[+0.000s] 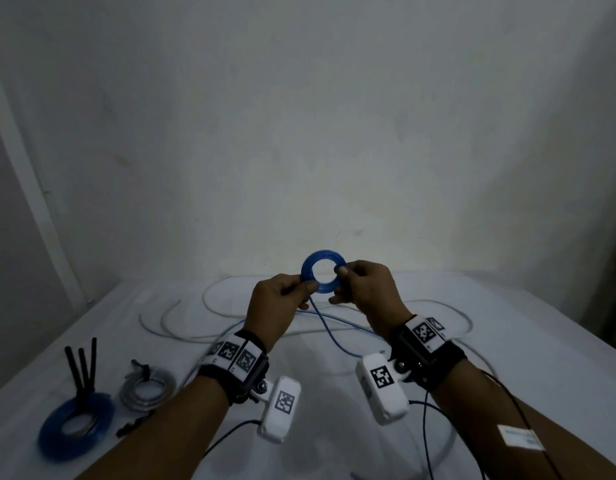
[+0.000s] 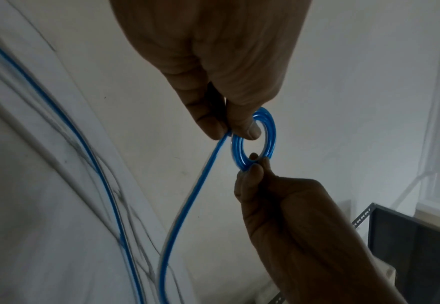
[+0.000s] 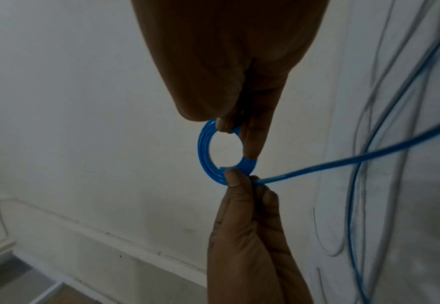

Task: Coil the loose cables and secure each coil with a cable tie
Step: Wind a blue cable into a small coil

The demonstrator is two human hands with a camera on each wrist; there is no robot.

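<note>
We're mid-wind at frame centre: left hand (image 1: 278, 299) and right hand (image 1: 363, 285) both pinch the blue coil (image 1: 323, 271), its loose tail (image 1: 331, 332) needing another loop.

Plain indoor room, bare setup for recording, not clearly a home or a lab. Blank whitewashed wall (image 1: 299, 133) from 10 to 2 o'clock, scuffed, with a white conduit strip (image 1: 33, 188) running down it at 9 o'clock. Table covered with a white cloth (image 1: 507, 323) fills the lower half. Dark metal rack of slotted angle iron (image 2: 408, 246) stands against the wall, seen at 4 o'clock in the left wrist view.
</note>
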